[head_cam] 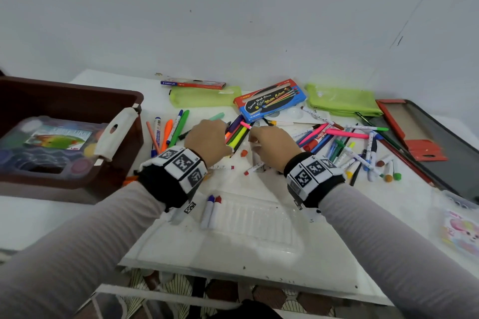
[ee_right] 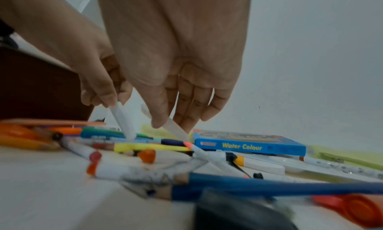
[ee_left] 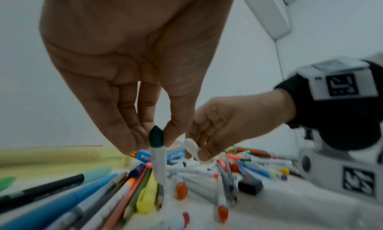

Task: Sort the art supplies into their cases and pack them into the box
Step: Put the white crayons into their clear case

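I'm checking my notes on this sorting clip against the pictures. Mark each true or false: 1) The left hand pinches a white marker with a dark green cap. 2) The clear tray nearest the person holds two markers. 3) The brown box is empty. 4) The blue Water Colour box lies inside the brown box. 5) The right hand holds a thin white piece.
1) True: the left hand pinches the white marker with a dark green cap.
2) True: the clear tray holds two markers, one blue-capped, one red-capped.
3) False: the brown box already holds a paint set.
4) False: the blue Water Colour box lies on the table near the wall.
5) True: the right hand pinches a thin white piece.
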